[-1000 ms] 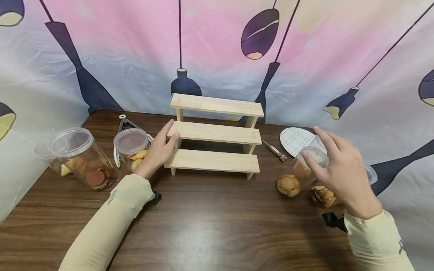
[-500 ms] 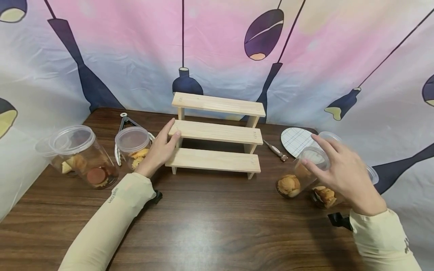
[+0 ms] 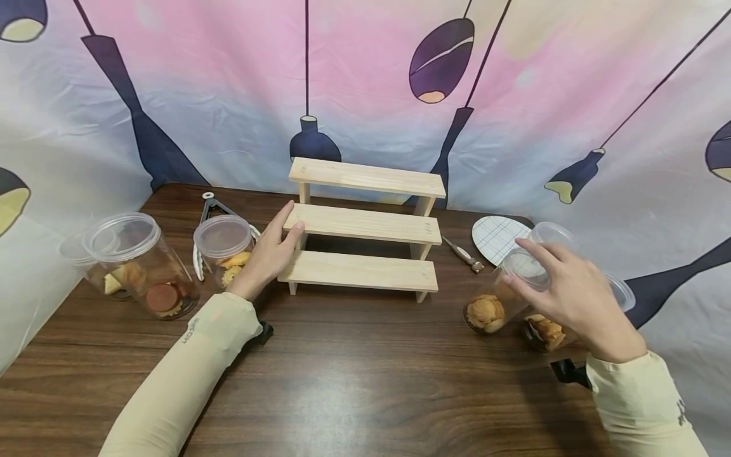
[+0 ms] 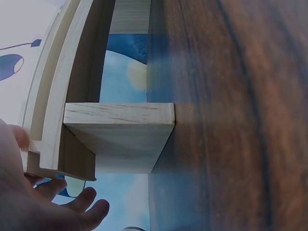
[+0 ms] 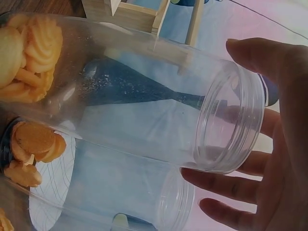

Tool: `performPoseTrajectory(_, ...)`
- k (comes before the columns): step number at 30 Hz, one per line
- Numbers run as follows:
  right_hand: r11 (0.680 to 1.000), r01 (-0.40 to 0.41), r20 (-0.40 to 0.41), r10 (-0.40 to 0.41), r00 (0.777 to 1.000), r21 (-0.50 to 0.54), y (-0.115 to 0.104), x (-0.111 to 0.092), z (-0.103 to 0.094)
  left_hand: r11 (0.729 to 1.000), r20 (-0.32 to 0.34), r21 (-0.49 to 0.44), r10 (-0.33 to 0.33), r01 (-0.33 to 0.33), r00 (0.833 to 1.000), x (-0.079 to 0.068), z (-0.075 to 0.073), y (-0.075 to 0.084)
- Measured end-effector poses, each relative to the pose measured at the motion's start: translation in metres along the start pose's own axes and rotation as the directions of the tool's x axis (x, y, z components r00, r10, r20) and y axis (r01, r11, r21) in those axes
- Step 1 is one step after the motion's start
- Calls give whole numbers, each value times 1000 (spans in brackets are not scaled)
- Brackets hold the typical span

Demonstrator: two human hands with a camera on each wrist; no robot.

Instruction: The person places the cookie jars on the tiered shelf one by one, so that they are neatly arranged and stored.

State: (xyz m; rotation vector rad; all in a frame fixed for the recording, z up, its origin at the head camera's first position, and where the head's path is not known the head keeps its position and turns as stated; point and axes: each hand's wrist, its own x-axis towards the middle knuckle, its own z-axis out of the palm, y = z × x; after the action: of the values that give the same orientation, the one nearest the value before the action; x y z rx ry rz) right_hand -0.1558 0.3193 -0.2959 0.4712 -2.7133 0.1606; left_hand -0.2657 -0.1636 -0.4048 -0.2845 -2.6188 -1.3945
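Observation:
My left hand (image 3: pixel 267 255) grips the left end of the middle step of a three-tier wooden stand (image 3: pixel 365 223), thumb over its front edge. In the left wrist view, the stand (image 4: pixel 119 114) shows its end and leg, with some fingers loosely bent beneath. My right hand (image 3: pixel 573 298) spreads around the lidded top of a clear jar (image 3: pixel 511 293) with cookies in its bottom. The right wrist view shows this jar (image 5: pixel 139 91) with thumb and fingers on either side of its lid; firm contact is not plain. More cookie jars stand behind, partly hidden by the hand.
At the left stand more cookie jars, a tall one (image 3: pixel 128 254) and a short one (image 3: pixel 223 244), beside tongs (image 3: pixel 208 203). Right of the stand lie a small tool with a light handle (image 3: pixel 464 255) and a white grid-patterned round piece (image 3: pixel 495 236). A printed cloth hangs behind the table (image 3: pixel 342 368).
My right hand has shifted slightly, its thumb and index finger now lower and closer to the jar's lid. The left hand stays on the stand.

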Motion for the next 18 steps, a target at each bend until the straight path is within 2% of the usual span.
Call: performPoseTrajectory(18,999,-21,14,21,1000,24,1,0,3,1000,12,1,-16,16,1000,-1,0,1)
